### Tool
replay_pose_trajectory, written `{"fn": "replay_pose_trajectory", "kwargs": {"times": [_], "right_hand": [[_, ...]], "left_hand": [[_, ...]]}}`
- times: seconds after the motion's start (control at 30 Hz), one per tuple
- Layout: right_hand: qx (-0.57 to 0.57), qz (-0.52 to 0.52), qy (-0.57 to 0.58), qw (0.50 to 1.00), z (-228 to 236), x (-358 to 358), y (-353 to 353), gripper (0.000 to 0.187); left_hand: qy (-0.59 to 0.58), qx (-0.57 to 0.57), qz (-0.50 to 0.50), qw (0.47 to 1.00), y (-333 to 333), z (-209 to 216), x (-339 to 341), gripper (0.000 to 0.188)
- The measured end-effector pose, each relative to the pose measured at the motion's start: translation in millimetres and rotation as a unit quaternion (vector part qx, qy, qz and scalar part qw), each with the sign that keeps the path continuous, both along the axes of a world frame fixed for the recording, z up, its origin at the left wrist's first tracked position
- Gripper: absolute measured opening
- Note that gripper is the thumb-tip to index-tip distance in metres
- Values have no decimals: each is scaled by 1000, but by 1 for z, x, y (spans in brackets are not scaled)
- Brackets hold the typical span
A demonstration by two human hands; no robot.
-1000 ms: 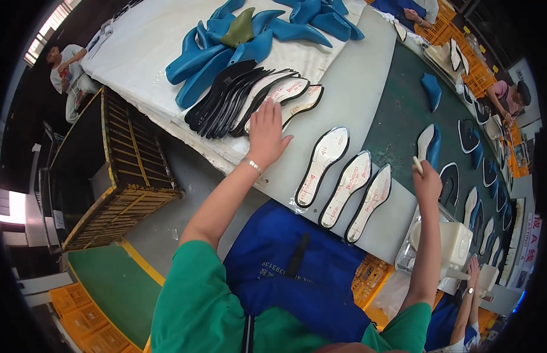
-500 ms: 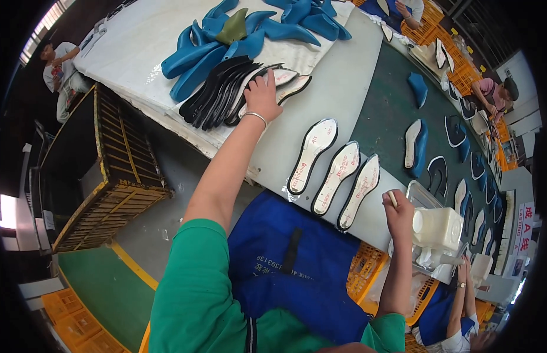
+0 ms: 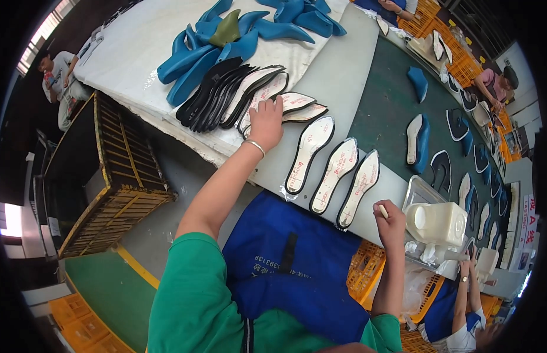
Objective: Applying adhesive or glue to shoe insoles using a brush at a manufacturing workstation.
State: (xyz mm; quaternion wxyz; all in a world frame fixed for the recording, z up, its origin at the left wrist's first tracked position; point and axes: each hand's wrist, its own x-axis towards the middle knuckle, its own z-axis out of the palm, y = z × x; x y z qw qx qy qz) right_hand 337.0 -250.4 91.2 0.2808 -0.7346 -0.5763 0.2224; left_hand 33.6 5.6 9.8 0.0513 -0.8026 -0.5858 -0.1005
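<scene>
My left hand (image 3: pixel 265 125) is closed on white-faced, black-edged shoe insoles (image 3: pixel 298 101), at the right side of a fanned stack of black insoles (image 3: pixel 212 100). Two of their tips stick out beyond my fingers. Between my hands, three insoles lie in a slanting row with printed white faces up: a left one (image 3: pixel 309 154), a middle one (image 3: pixel 334 175) and a right one (image 3: pixel 359 188). My right hand (image 3: pixel 392 223) is held up beside the right one, gripping a short pale stick (image 3: pixel 383 210), its other end hidden in my fist.
Blue shoe lasts (image 3: pixel 185 62) and a green one (image 3: pixel 227 29) are heaped behind the stack. To the right, a white plastic jug (image 3: pixel 441 222) rests in a clear tray (image 3: pixel 423 191). A green belt (image 3: pixel 382 106) carries lasts and insoles. Co-workers sit along it.
My left hand has come nearer to me, drawing insoles away from the stack toward the row. The right hand has shifted slightly left and nearer, still holding the stick.
</scene>
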Motion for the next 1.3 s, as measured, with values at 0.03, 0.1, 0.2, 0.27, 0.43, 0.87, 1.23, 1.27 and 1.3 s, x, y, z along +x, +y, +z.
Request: {"fn": "replay_pose_trajectory", "kwargs": {"times": [0.03, 0.1, 0.2, 0.27, 0.43, 0.87, 1.23, 1.27, 1.3], "right_hand": [[-3, 6, -9, 1000, -1, -1, 0, 6], [-7, 14, -16, 1000, -3, -4, 1, 7], [4, 33, -20, 999, -6, -10, 3, 11], [4, 43, -17, 999, -4, -13, 5, 12], [1, 48, -4, 999, -12, -16, 7, 12], [21, 74, 14, 997, -14, -28, 3, 10], [10, 83, 28, 996, -8, -40, 10, 13], [-6, 95, 24, 995, -7, -42, 14, 15], [-7, 92, 24, 995, -8, -45, 17, 15]], "left_hand": [[-10, 13, -13, 1000, 3, 3, -2, 83], [-32, 7, 9, 999, 7, 11, -6, 90], [-120, -60, 45, 990, 13, 4, -23, 95], [-98, -42, 43, 993, 10, -10, -27, 96], [-116, -55, 49, 991, 4, -9, -13, 87], [-190, -31, 46, 980, -56, -5, 13, 78], [-390, -27, 67, 918, -37, 1, -83, 18], [-406, -42, 54, 911, -34, 5, -77, 19], [-383, -52, 33, 922, -33, 14, -69, 19]]}}
